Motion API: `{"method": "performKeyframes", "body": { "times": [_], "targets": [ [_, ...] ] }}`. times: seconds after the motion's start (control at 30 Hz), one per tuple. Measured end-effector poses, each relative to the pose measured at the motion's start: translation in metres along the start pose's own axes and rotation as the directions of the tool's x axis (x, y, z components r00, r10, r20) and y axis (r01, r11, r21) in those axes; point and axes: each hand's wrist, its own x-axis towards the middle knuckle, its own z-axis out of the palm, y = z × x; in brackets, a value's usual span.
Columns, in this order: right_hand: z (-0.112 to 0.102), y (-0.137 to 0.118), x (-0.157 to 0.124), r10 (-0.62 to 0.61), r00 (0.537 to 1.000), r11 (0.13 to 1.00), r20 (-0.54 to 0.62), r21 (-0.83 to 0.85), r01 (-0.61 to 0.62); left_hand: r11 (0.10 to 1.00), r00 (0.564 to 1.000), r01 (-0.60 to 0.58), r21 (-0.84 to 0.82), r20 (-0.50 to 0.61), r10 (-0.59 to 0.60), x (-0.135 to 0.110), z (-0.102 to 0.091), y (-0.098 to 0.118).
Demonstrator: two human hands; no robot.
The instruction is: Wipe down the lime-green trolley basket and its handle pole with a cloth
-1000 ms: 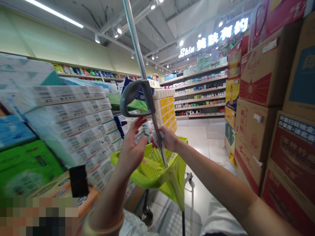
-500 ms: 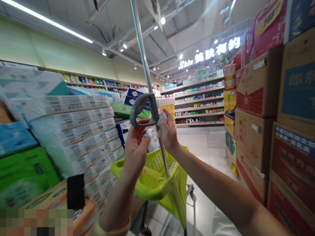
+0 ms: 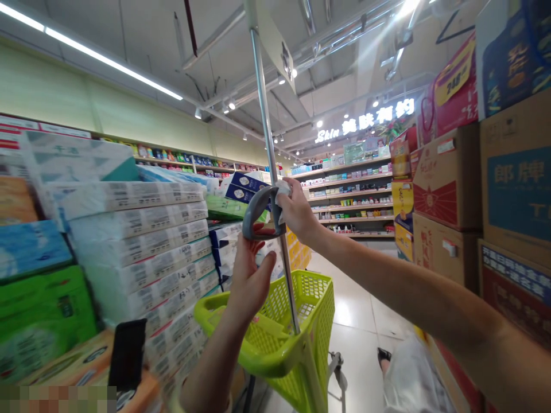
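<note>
A lime-green shopping basket cart (image 3: 310, 321) stands in front of me, with a tall metal pole (image 3: 269, 143) rising from it and a grey loop handle (image 3: 258, 209) fixed to the pole. My right hand (image 3: 297, 212) is closed on a white cloth (image 3: 282, 192) pressed against the pole just above the handle. My left hand (image 3: 252, 275) reaches up under the handle, its fingers curled round the handle's lower bar.
Stacked packs of tissue paper (image 3: 138, 241) and green boxes (image 3: 43, 310) fill the left side. Cardboard cartons (image 3: 451, 183) are piled high on the right. Store shelves (image 3: 353, 195) line the far end of the tiled aisle. A sign plate (image 3: 273, 40) tops the pole.
My right hand has slid the cloth up the pole from below the handle to above it. My left hand has moved up and taken hold of the handle. The view tilted upward.
</note>
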Motion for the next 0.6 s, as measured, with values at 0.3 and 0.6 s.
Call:
{"method": "performKeyframes", "body": {
  "times": [0.3, 0.6],
  "targets": [
    [-0.019, -0.051, 0.014, -0.522, 0.760, 0.750, 0.387, -0.216, 0.625, 0.992, 0.995, 0.083, -0.092, 0.064, -0.078, 0.007, -0.006, 0.012],
    [-0.028, -0.061, 0.020, -0.575, 0.347, 0.464, 0.741, -0.054, 0.884, 0.924, 0.939, 0.340, -0.178, 0.112, -0.324, 0.011, -0.016, 0.017]
  ]
}}
